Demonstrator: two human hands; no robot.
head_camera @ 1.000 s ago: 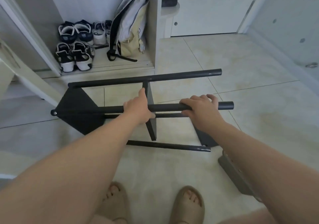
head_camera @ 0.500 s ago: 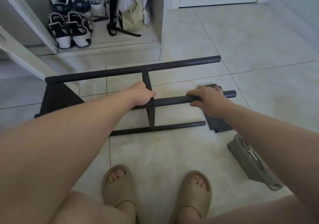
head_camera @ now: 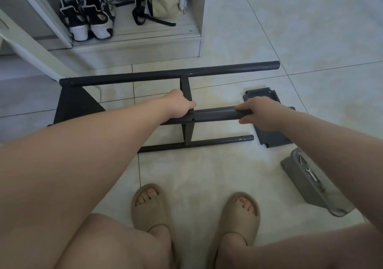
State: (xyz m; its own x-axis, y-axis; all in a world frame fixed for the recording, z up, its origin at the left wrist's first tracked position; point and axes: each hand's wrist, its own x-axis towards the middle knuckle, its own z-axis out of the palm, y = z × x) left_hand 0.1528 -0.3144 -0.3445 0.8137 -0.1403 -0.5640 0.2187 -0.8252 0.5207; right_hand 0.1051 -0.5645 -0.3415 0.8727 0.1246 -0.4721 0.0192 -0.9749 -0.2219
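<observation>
The left hand (head_camera: 179, 105) is curled round the middle bar (head_camera: 215, 115) of a black metal frame (head_camera: 186, 73), gripping it just where an upright crosspiece (head_camera: 188, 133) meets the bar. The right hand (head_camera: 263, 113) holds the same bar near its right end, fingers over the top and thumb underneath. Both arms are stretched forward and down.

The frame lies on its side on the tiled floor (head_camera: 310, 40), in front of the person's feet. It has three long bars running left to right: the far one towards the cupboard, the held one in the middle, and the near one (head_camera: 217, 142) closest to the feet. At the left end the bars meet a dark triangular panel (head_camera: 70, 107).

A separate dark flat plate (head_camera: 271, 139) lies on the floor under the right hand. Just right of it, near the right forearm, sits a grey tray (head_camera: 298, 177) with a small wrench (head_camera: 312, 174) in it.

Beige sandals (head_camera: 149, 210) are on both feet. Further off, an open cupboard (head_camera: 194, 30) holds black-and-white shoes (head_camera: 87, 18) and a pale bag (head_camera: 163, 3).
</observation>
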